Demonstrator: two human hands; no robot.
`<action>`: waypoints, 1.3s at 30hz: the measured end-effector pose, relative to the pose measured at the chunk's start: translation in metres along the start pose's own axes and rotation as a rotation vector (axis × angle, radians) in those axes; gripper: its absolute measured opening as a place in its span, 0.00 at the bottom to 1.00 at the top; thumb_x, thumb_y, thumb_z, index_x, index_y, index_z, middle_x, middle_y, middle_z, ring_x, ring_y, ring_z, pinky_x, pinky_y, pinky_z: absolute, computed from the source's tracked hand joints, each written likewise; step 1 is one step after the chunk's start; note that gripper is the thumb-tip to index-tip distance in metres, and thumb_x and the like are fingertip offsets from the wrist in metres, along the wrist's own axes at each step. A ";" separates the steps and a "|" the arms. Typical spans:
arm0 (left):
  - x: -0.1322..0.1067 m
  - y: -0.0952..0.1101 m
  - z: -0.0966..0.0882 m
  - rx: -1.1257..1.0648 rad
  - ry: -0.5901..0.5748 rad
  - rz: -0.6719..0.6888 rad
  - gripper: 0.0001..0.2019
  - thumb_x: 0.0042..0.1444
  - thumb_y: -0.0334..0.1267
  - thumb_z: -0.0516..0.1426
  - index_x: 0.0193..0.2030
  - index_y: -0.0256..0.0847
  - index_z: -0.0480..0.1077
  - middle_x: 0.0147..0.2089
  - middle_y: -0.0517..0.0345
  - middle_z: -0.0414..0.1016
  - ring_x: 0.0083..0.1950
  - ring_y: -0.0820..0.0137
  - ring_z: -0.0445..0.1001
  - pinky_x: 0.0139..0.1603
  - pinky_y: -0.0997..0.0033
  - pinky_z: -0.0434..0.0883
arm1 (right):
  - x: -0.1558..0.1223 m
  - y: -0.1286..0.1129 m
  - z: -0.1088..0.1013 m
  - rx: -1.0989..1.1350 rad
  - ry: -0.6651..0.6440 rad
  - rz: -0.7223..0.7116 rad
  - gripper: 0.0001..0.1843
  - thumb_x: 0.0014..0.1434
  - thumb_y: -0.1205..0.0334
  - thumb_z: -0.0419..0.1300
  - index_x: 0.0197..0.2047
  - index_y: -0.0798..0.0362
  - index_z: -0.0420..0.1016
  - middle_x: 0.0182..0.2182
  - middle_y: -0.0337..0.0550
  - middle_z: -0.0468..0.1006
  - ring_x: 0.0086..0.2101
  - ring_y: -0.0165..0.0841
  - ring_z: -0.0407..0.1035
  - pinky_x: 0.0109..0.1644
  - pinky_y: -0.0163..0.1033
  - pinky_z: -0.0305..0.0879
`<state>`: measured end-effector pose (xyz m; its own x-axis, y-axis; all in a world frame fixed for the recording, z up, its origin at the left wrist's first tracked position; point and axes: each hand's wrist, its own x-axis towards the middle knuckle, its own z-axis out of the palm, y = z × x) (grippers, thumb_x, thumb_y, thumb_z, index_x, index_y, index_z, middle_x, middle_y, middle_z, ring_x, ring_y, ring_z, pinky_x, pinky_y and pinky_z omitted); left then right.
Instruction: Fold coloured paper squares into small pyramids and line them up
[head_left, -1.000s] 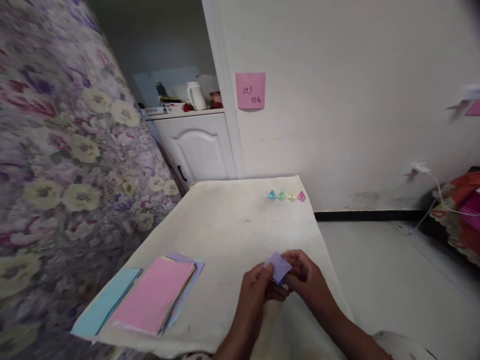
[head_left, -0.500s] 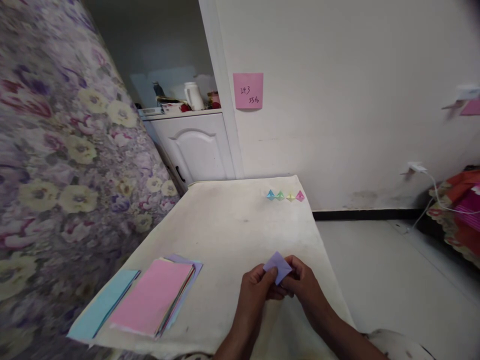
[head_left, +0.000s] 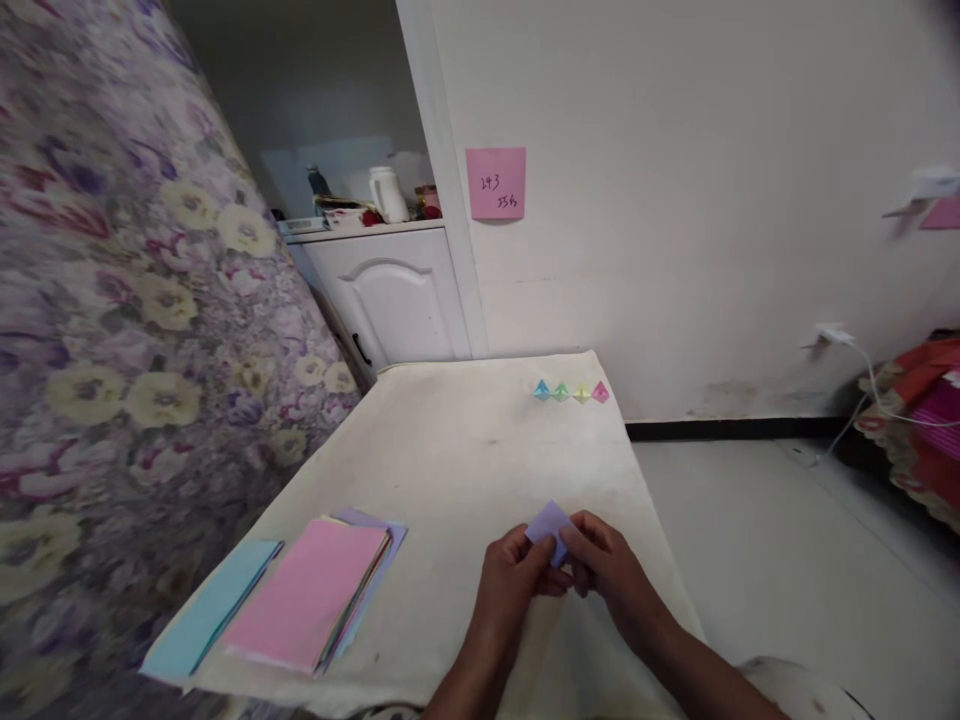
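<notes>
A small purple folded paper (head_left: 547,524) is held above the near right part of the table, one corner pointing away from me. My left hand (head_left: 516,566) pinches its left side, thumb on top. On the right side, my right hand (head_left: 600,558) grips it too, with the thumb lying across the paper's face. The fingers underneath are partly hidden. Toward the far right corner of the table lies a row of small folded paper pieces: a blue one (head_left: 542,391), a green one (head_left: 561,392), a yellow one (head_left: 582,394) and a pink one (head_left: 600,391).
A stack of coloured paper topped by a pink sheet (head_left: 311,595) lies at the table's near left, beside blue paper (head_left: 214,607). A floral curtain (head_left: 150,380) hangs along the left. Behind the table (head_left: 450,450) stand a white cabinet (head_left: 394,295) and a wall.
My right thumb has moved from the paper's right edge onto its face, and the right fingers have shifted beneath it. The left hand keeps its hold almost unchanged.
</notes>
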<state>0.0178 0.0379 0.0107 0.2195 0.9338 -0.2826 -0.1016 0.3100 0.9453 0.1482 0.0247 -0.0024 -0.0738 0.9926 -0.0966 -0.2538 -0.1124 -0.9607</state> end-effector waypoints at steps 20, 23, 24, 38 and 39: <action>-0.002 -0.001 -0.002 -0.088 0.013 -0.004 0.15 0.46 0.47 0.60 0.31 0.34 0.69 0.24 0.58 0.72 0.23 0.73 0.72 0.24 0.77 0.67 | 0.007 -0.003 -0.002 -0.152 0.036 -0.050 0.09 0.50 0.58 0.59 0.25 0.55 0.67 0.18 0.33 0.66 0.17 0.24 0.57 0.20 0.31 0.54; 0.000 -0.003 -0.002 -0.074 0.018 0.019 0.14 0.45 0.44 0.61 0.32 0.34 0.70 0.25 0.58 0.72 0.23 0.74 0.71 0.24 0.77 0.67 | 0.006 -0.004 -0.003 -0.151 0.037 -0.062 0.10 0.50 0.57 0.59 0.25 0.55 0.67 0.19 0.33 0.65 0.18 0.24 0.56 0.20 0.30 0.53; 0.000 -0.004 -0.002 -0.065 0.025 0.033 0.14 0.45 0.44 0.61 0.32 0.34 0.70 0.24 0.58 0.72 0.22 0.75 0.70 0.24 0.78 0.66 | 0.006 -0.004 -0.003 -0.144 0.037 -0.057 0.10 0.49 0.57 0.59 0.25 0.55 0.67 0.19 0.32 0.65 0.17 0.23 0.56 0.20 0.30 0.53; 0.002 -0.006 -0.003 -0.102 0.098 0.023 0.13 0.44 0.44 0.62 0.26 0.35 0.69 0.16 0.60 0.70 0.16 0.78 0.63 0.19 0.79 0.58 | 0.004 0.001 -0.003 -0.018 0.038 0.040 0.14 0.48 0.52 0.61 0.27 0.54 0.66 0.18 0.35 0.70 0.19 0.27 0.65 0.24 0.34 0.63; 0.002 -0.006 -0.004 -0.109 0.105 0.017 0.13 0.44 0.44 0.62 0.26 0.35 0.69 0.16 0.60 0.70 0.17 0.78 0.63 0.19 0.79 0.58 | 0.003 0.001 -0.003 -0.006 0.032 0.054 0.14 0.48 0.52 0.61 0.27 0.54 0.66 0.19 0.35 0.70 0.20 0.27 0.65 0.25 0.34 0.64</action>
<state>0.0153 0.0389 0.0043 0.1143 0.9509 -0.2876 -0.2103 0.3061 0.9285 0.1502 0.0279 -0.0044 -0.0565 0.9861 -0.1560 -0.2441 -0.1652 -0.9556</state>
